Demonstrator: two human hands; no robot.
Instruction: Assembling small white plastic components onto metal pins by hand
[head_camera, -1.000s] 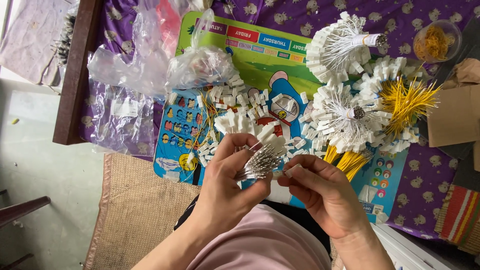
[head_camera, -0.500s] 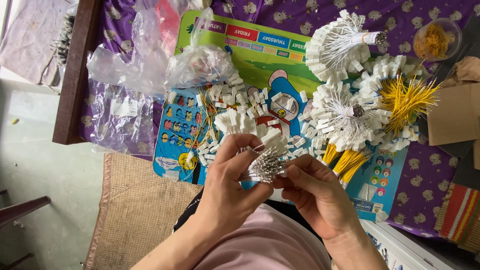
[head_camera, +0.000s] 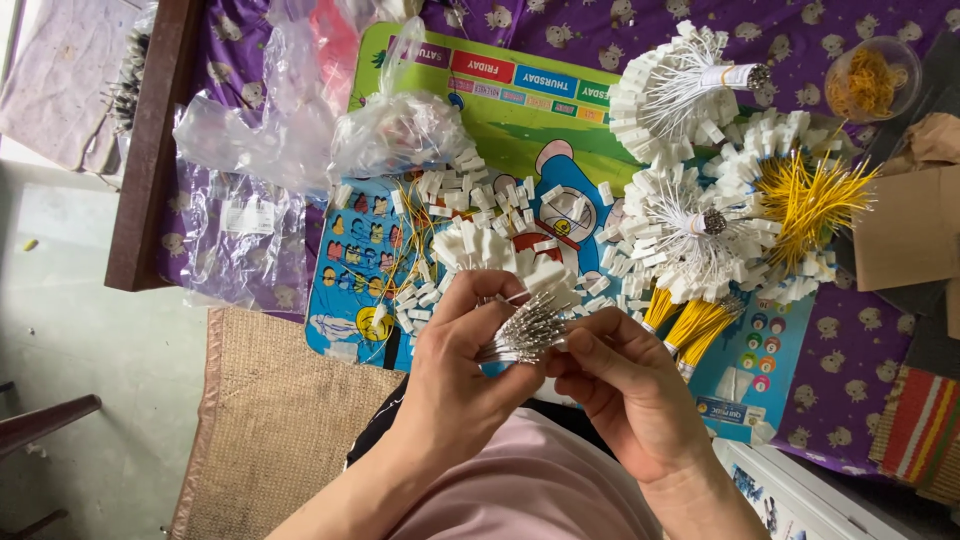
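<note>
My left hand (head_camera: 462, 380) grips a bundle of thin white wires (head_camera: 525, 330) whose bare metal tips point toward me; their white connector ends (head_camera: 495, 250) fan out beyond my fingers. My right hand (head_camera: 625, 385) pinches the metal tips of that same bundle from the right side. Both hands hover over a colourful cartoon mat (head_camera: 500, 130). Loose white connectors (head_camera: 455, 190) with yellow wires lie scattered on the mat just beyond my hands.
Tied white-wire bundles (head_camera: 690, 80) (head_camera: 695, 235) and yellow-wire bundles (head_camera: 810, 195) lie at the right. A clear plastic bag (head_camera: 395, 130), a small bowl of orange bits (head_camera: 872, 78), brown cardboard (head_camera: 905, 235), a wooden rail (head_camera: 150, 150) and a woven floor mat (head_camera: 270, 420) surround the purple cloth.
The bundle has dropped slightly lower between my hands and my right fingers have closed in on its metal tips. Everything on the mat is unmoved.
</note>
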